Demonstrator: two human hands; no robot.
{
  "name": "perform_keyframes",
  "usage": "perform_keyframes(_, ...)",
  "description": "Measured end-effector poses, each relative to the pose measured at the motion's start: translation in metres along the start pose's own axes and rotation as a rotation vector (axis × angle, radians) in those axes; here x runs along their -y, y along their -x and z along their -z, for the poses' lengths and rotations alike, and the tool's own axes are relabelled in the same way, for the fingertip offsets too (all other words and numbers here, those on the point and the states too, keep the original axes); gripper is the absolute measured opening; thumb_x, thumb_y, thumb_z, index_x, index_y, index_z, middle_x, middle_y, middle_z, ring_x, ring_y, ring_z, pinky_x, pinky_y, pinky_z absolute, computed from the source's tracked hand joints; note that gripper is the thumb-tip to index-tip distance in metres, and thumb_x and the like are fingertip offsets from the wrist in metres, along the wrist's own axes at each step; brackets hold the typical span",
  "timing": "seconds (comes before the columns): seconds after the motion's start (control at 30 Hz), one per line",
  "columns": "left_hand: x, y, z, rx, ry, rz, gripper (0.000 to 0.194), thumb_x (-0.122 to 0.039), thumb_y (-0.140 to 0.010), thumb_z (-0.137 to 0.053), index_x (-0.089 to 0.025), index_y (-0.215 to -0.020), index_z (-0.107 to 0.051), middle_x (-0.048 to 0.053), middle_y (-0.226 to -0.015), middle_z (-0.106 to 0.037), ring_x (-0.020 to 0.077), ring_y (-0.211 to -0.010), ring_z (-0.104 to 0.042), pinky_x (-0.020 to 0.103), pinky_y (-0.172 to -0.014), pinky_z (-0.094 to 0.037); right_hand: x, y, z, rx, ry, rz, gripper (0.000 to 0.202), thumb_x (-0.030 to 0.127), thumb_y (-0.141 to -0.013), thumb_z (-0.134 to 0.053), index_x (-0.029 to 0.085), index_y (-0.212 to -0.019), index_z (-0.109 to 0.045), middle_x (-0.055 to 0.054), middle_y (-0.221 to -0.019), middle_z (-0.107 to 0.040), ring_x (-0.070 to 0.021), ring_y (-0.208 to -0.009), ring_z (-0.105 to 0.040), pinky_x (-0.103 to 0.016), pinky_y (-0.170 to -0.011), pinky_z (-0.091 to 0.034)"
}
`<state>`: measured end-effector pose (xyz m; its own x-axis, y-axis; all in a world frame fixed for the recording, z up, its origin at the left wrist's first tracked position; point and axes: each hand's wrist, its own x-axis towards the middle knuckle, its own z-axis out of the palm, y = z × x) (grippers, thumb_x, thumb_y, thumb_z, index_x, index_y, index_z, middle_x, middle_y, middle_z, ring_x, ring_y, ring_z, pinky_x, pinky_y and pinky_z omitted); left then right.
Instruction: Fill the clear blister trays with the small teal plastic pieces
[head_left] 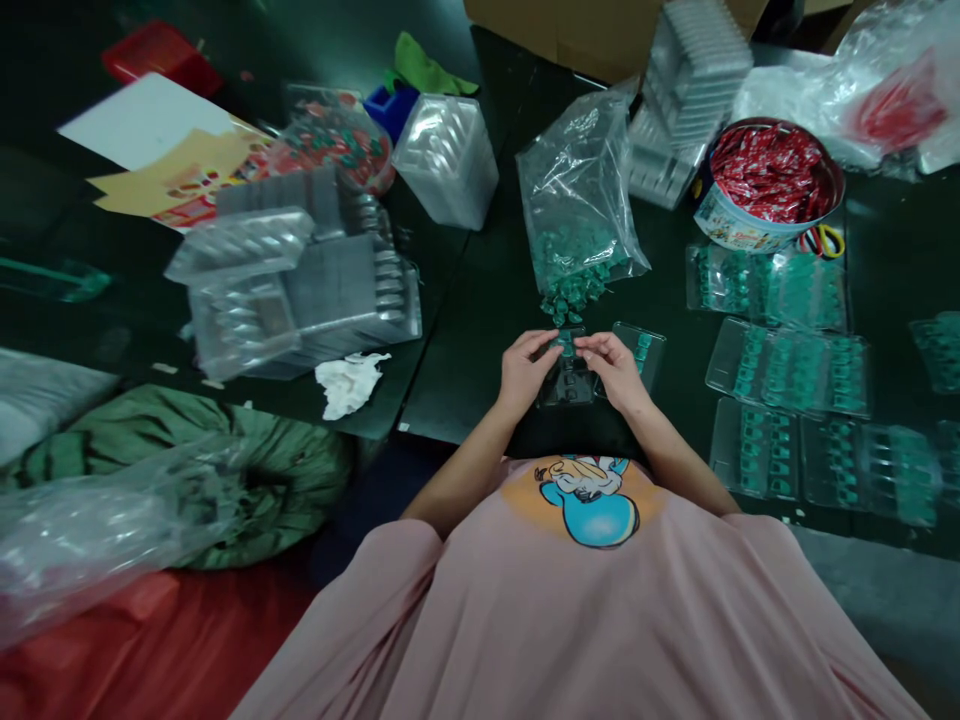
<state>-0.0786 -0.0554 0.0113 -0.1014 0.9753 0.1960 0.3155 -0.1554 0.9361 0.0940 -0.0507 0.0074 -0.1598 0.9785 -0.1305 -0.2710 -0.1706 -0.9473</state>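
Note:
A clear plastic blister tray lies on the dark table in front of me, with moulded pockets down its length. At its far end my left hand and my right hand meet from either side, fingertips bent in and pinched. Between them sits a small translucent green plastic piece, which both hands seem to grip; the fingers partly cover it. Just beyond, loose green pieces spill from the mouth of a clear plastic bag. Beside my right hand lies another tray with green pieces in it.
Filled trays lie in rows at the right. Behind them stand a round tin of red packets, scissors and stacked clear trays. More tray stacks and a crumpled white tissue are at the left.

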Motion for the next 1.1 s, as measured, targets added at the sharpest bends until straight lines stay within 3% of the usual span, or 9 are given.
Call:
perform_keyframes(0.1,0.006,-0.006,0.006,0.007,-0.073,-0.037,0.024,-0.028,-0.083,-0.072,-0.02,-0.105,-0.076,0.007,-0.105,-0.07,0.0185,-0.094,-0.066,0.031,-0.082,-0.053,0.006,-0.005,0.01,-0.097,0.024,0.024,0.024,0.038,-0.077,-0.07,0.023,-0.092,-0.06,-0.003,-0.102,-0.07,-0.0138,-0.088,-0.062,-0.026,-0.074,-0.047)
perform_keyframes(0.23,0.014,-0.002,0.002,0.109,-0.16,-0.112,0.023,-0.026,-0.083,-0.072,-0.021,-0.105,-0.076,0.006,-0.102,-0.069,0.0186,-0.096,-0.066,0.033,-0.088,-0.052,0.003,-0.006,0.021,-0.193,0.039,-0.018,0.024,0.04,-0.076,-0.069,0.023,-0.088,-0.059,-0.002,-0.095,-0.069,-0.0123,-0.079,-0.06,-0.024,-0.065,-0.043)
perform_keyframes(0.43,0.029,0.011,-0.01,0.289,-0.293,-0.24,0.024,-0.024,-0.088,-0.067,-0.018,-0.11,-0.074,0.01,-0.105,-0.068,0.0197,-0.096,-0.066,0.033,-0.085,-0.053,-0.005,-0.002,0.022,-0.192,0.014,-0.102,0.026,0.04,-0.072,-0.071,0.023,-0.086,-0.058,0.0,-0.089,-0.068,-0.0111,-0.075,-0.059,-0.022,-0.062,-0.04)
perform_keyframes(0.6,0.039,0.01,-0.01,0.316,-0.511,-0.318,0.023,-0.026,-0.09,-0.064,-0.017,-0.109,-0.073,0.012,-0.101,-0.068,0.0228,-0.094,-0.063,0.038,-0.086,-0.05,-0.007,-0.002,0.023,-0.185,0.042,-0.113,0.026,0.041,-0.072,-0.07,0.023,-0.086,-0.058,0.0,-0.089,-0.068,-0.0112,-0.075,-0.06,-0.022,-0.061,-0.04)
perform_keyframes(0.73,0.041,0.01,-0.01,0.331,-0.563,-0.357,0.025,-0.03,-0.093,-0.059,-0.017,-0.111,-0.072,0.012,-0.098,-0.066,0.0218,-0.091,-0.061,0.036,-0.083,-0.05,-0.008,-0.003,0.026,-0.165,0.102,-0.086,0.024,0.041,-0.074,-0.067,0.023,-0.088,-0.058,-0.001,-0.089,-0.068,-0.0127,-0.078,-0.062,-0.024,-0.066,-0.045)
perform_keyframes(0.83,0.04,0.011,-0.01,0.333,-0.531,-0.353,0.025,-0.028,-0.095,-0.056,-0.017,-0.112,-0.071,0.011,-0.098,-0.067,0.0207,-0.092,-0.062,0.035,-0.083,-0.051,-0.005,-0.013,0.029,-0.125,0.241,0.013,0.019,0.039,-0.078,-0.063,0.023,-0.088,-0.059,-0.001,-0.087,-0.068,-0.0148,-0.081,-0.063,-0.028,-0.074,-0.048)
perform_keyframes(0.97,0.039,0.01,-0.012,0.316,-0.466,-0.327,0.021,-0.027,-0.094,-0.058,-0.018,-0.107,-0.072,0.01,-0.097,-0.07,0.0198,-0.092,-0.065,0.033,-0.084,-0.052,0.004,-0.045,0.031,-0.043,0.599,0.177,0.011,0.028,-0.084,-0.058,0.021,-0.089,-0.065,-0.002,-0.086,-0.067,-0.017,-0.079,-0.062,-0.033,-0.079,-0.048)
perform_keyframes(1.1,0.038,0.01,-0.014,0.309,-0.447,-0.297,0.019,-0.025,-0.093,-0.06,-0.017,-0.101,-0.075,0.01,-0.094,-0.07,0.0197,-0.088,-0.066,0.032,-0.08,-0.053,0.005,-0.083,0.018,-0.005,0.854,0.177,0.007,0.015,-0.081,-0.065,0.021,-0.082,-0.068,-0.004,-0.085,-0.066,-0.0195,-0.083,-0.062,-0.035,-0.085,-0.046)
